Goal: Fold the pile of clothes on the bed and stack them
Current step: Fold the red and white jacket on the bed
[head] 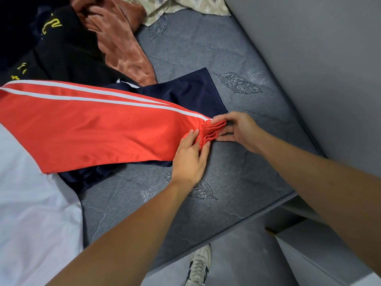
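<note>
The slippery, limp red sleeve [92, 124] is pinched at its gathered cuff [212, 130] by the right hand [239, 131] and pressed flat-fingered by the left hand [189, 157]

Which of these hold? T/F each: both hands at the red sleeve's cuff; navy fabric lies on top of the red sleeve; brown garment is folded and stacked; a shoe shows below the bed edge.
1. Left hand and right hand are at the red sleeve's cuff: true.
2. Navy fabric lies on top: false, it lies under the sleeve.
3. Brown garment is folded: false, it lies crumpled.
4. Shoe shows below the bed edge: true.
</note>
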Demonstrator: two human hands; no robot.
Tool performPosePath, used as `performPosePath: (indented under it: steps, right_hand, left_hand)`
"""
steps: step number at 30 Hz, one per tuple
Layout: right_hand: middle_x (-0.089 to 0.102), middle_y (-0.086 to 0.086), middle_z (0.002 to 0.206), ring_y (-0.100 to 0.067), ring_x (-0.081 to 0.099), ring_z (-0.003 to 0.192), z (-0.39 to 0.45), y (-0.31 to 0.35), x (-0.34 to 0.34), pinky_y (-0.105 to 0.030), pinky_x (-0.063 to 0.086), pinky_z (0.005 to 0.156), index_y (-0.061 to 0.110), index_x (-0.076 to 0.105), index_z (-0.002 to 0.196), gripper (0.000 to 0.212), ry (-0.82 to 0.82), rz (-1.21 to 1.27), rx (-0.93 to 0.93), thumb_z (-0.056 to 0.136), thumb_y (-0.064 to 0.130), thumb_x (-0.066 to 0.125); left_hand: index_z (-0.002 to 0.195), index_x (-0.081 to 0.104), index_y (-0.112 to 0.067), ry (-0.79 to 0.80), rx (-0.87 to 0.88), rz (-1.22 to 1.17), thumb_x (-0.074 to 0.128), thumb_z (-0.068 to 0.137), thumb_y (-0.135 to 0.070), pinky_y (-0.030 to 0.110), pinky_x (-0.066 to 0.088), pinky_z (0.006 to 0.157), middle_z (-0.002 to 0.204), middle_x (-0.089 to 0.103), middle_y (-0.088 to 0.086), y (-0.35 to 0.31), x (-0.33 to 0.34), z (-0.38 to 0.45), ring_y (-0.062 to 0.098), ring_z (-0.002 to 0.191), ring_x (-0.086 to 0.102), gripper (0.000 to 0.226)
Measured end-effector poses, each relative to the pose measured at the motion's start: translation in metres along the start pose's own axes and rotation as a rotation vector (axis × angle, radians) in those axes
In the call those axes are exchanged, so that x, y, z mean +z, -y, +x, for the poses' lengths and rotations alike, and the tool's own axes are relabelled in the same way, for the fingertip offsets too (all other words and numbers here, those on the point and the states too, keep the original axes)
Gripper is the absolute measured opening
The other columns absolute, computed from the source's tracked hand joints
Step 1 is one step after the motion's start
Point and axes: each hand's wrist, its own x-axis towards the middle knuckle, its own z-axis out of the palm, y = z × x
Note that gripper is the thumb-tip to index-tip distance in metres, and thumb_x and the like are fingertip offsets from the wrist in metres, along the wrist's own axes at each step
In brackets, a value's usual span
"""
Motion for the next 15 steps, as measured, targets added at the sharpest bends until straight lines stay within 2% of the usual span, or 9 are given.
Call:
performPosePath:
  steps: [2, 3, 5, 6, 8, 10, 13, 15]
  right_hand:
    - [0.074, -0.007, 0.098, -0.017, 0.068, 0.07, 0.0, 0.003, 0.001, -0.036, 0.062, 0.077, -0.004, 0.076, 0.11, 0.034, 0.0, -0.02, -0.007, 0.087, 0.017, 0.061]
    - [0.074, -0.009, 0.102, -0.018, 0.069, 0.072, 0.0, 0.004, 0.003, -0.036, 0.062, 0.077, -0.004, 0.077, 0.11, 0.033, 0.001, -0.033, -0.018, 0.091, 0.015, 0.057]
    - [0.073, -0.013, 0.107, -0.023, 0.07, 0.074, -0.001, 0.007, 0.008, -0.037, 0.062, 0.078, -0.004, 0.077, 0.109, 0.035, 0.005, -0.026, -0.033, 0.097, 0.01, 0.047]
    - [0.073, -0.016, 0.107, -0.025, 0.07, 0.075, -0.003, 0.009, 0.011, -0.038, 0.062, 0.078, -0.005, 0.076, 0.111, 0.038, 0.018, -0.01, -0.035, 0.098, 0.008, 0.043]
    - [0.071, -0.019, 0.105, -0.026, 0.068, 0.077, -0.005, 0.012, 0.02, -0.037, 0.061, 0.077, -0.007, 0.072, 0.118, 0.042, 0.065, 0.044, -0.029, 0.096, 0.007, 0.039]
    - [0.069, -0.017, 0.104, -0.021, 0.062, 0.078, -0.007, 0.016, 0.031, -0.032, 0.056, 0.073, -0.006, 0.069, 0.123, 0.047, 0.07, 0.03, -0.033, 0.087, 0.007, 0.041]
    - [0.067, -0.015, 0.12, -0.017, 0.055, 0.091, -0.005, 0.029, 0.049, -0.024, 0.042, 0.068, 0.002, 0.071, 0.127, 0.051, -0.004, -0.342, -0.105, 0.084, -0.007, 0.046]
    - [0.062, -0.013, 0.127, -0.015, 0.059, 0.098, -0.004, 0.041, 0.066, -0.017, 0.046, 0.075, 0.001, 0.072, 0.126, 0.05, 0.007, -0.501, -0.176, 0.085, -0.017, 0.05]
  left_hand:
    - [0.143, 0.061, -0.015, -0.025, -0.031, -0.062, 0.057, 0.106, -0.04, 0.037, 0.04, 0.117, 0.147, 0.057, -0.001, -0.002, -0.003, 0.0, 0.015, 0.143, 0.046, 0.045]
    - [0.142, 0.058, -0.022, -0.049, -0.047, -0.086, 0.064, 0.101, -0.043, 0.035, 0.046, 0.108, 0.139, 0.061, -0.006, -0.003, -0.006, 0.0, 0.013, 0.132, 0.053, 0.046]
    - [0.13, 0.052, -0.032, -0.091, -0.085, -0.119, 0.073, 0.093, -0.046, 0.034, 0.051, 0.087, 0.119, 0.068, -0.011, -0.005, -0.011, 0.001, 0.013, 0.109, 0.063, 0.044]
    - [0.121, 0.052, -0.031, -0.116, -0.102, -0.13, 0.073, 0.093, -0.045, 0.036, 0.053, 0.082, 0.109, 0.071, -0.011, -0.005, -0.014, 0.003, 0.017, 0.099, 0.065, 0.037]
    - [0.109, 0.059, -0.024, -0.166, -0.144, -0.222, 0.071, 0.096, -0.04, 0.044, 0.056, 0.079, 0.092, 0.073, -0.008, -0.003, -0.02, 0.007, 0.02, 0.084, 0.067, 0.024]
    - [0.109, 0.067, -0.021, -0.199, -0.203, -0.39, 0.072, 0.096, -0.033, 0.046, 0.057, 0.083, 0.092, 0.076, -0.008, -0.005, -0.029, 0.01, 0.016, 0.086, 0.071, 0.019]
    - [0.106, 0.072, -0.026, -0.226, -0.251, -0.487, 0.077, 0.092, -0.03, 0.044, 0.059, 0.086, 0.093, 0.077, -0.012, -0.005, -0.048, 0.006, 0.007, 0.086, 0.072, 0.015]
    - [0.099, 0.071, -0.027, -0.237, -0.274, -0.506, 0.08, 0.089, -0.03, 0.044, 0.06, 0.084, 0.09, 0.077, -0.011, 0.0, -0.063, 0.004, 0.01, 0.084, 0.073, 0.013]
